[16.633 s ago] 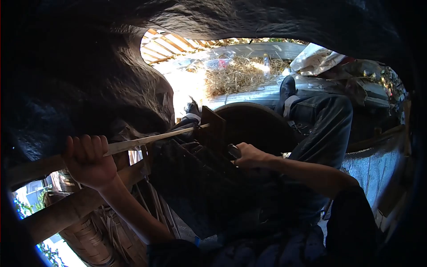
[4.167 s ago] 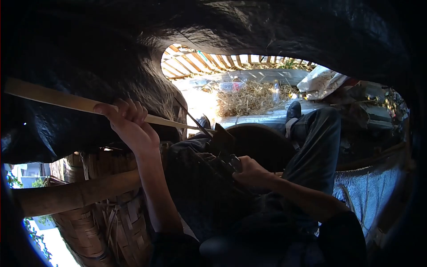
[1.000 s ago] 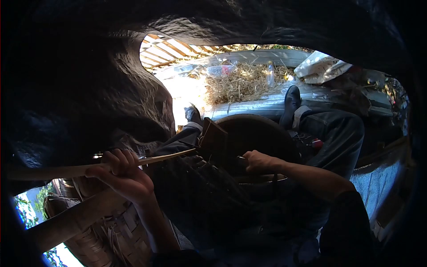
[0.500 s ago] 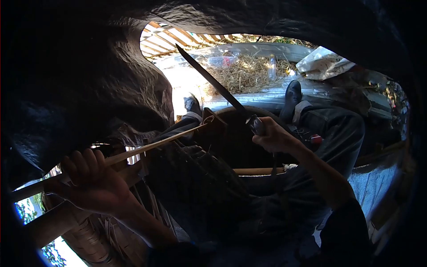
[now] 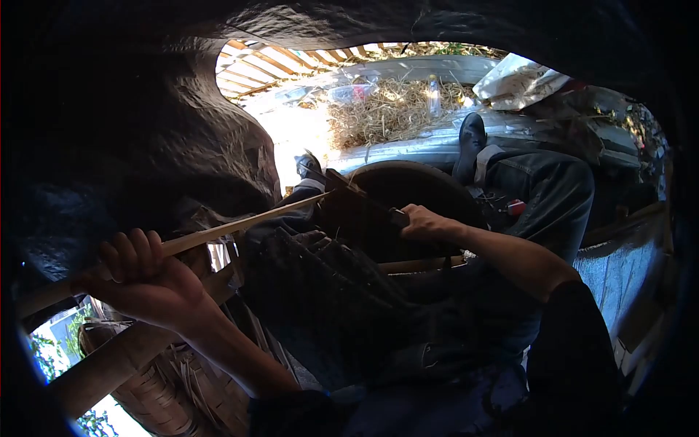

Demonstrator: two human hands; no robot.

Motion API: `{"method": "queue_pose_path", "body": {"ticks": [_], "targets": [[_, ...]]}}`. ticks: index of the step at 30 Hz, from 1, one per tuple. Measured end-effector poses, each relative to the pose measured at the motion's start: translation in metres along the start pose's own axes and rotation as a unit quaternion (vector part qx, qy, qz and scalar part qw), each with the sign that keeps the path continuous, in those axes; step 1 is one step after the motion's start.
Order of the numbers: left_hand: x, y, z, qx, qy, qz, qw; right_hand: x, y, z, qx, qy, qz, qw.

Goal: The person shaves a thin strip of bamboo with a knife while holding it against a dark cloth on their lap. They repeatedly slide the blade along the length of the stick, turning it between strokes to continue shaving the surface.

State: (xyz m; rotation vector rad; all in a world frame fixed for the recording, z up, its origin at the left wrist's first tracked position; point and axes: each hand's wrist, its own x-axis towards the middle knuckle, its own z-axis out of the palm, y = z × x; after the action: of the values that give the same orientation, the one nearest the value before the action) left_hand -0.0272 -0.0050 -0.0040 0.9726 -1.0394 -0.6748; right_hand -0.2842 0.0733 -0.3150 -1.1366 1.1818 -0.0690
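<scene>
Lower left: left hand (image 5: 142, 280) clenched around a bamboo strip (image 5: 240, 223) running up to frame centre. There, right hand (image 5: 422, 222) grips a knife (image 5: 364, 198) at the strip's far end. Straw (image 5: 386, 109) lies beyond, top centre.

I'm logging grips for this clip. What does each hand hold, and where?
Left hand grips the bamboo strip near its near end; right hand holds the knife by its handle.

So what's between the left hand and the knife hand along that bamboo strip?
In the head view, only the bare bamboo strip spans from the left hand to the knife held by the right hand. The dark-trousered knee sits just below it.
</scene>
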Motion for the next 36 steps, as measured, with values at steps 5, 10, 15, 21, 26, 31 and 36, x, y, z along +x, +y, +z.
{"method": "queue_pose_path", "body": {"ticks": [5,10,15,21,26,31,36], "targets": [[0.000,0.003,-0.014,-0.010,0.007,-0.002,1.000,-0.011,-0.027,-0.013,0.021,-0.043,-0.107,0.993],[-0.001,0.002,-0.013,0.037,0.085,0.015,0.996,0.014,0.019,0.018,0.026,-0.047,-0.053,0.997],[-0.008,0.007,-0.009,0.033,0.091,-0.014,0.995,0.020,0.008,-0.002,0.074,-0.058,-0.096,0.991],[-0.002,0.008,-0.009,0.078,0.134,-0.004,0.988,0.028,0.027,0.013,0.012,-0.054,-0.053,0.997],[-0.002,0.008,-0.025,-0.085,-0.071,-0.054,0.992,0.031,0.022,-0.008,0.027,-0.041,-0.067,0.997],[-0.002,0.008,-0.031,-0.062,-0.038,-0.047,0.996,0.009,-0.022,-0.008,0.009,0.026,-0.150,0.988],[-0.001,0.010,-0.033,-0.068,-0.053,-0.040,0.995,0.026,0.032,0.017,-0.039,-0.040,0.032,0.998]]}}
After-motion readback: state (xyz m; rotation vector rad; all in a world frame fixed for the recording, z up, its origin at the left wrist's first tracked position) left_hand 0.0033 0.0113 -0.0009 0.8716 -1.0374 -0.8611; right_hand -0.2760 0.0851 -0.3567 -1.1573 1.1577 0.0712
